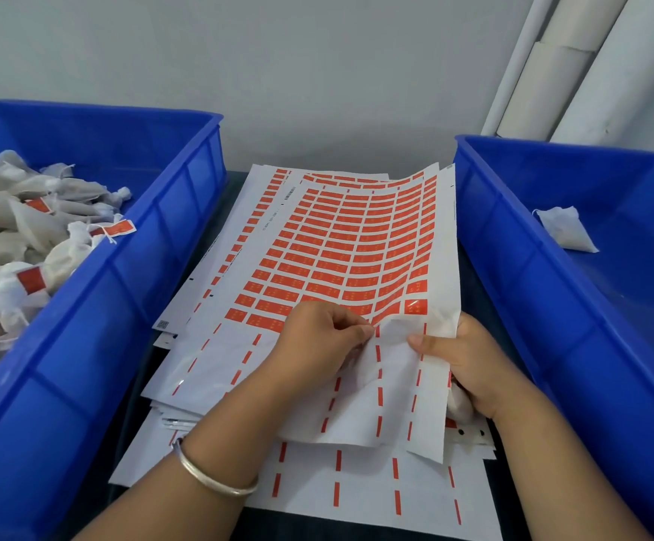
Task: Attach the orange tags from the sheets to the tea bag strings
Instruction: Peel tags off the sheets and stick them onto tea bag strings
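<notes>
Two hands engaged: left hand [323, 337] pinched at orange tag on top sheet [356, 244]; right hand [469, 365] gripping tea bag [444, 320]. Tag best peeled slowly, sheet kept flat.

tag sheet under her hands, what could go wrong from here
1. The left hand pinches at the edge of the tag rows while the right hand holds up the curled corner of the top sheet; a hard pull might tear or crease a tag.
2. The sheets lie in a loose, fanned stack, so the top one may slide.
3. A tea bag looks tucked under the right hand and could slip out.
</notes>
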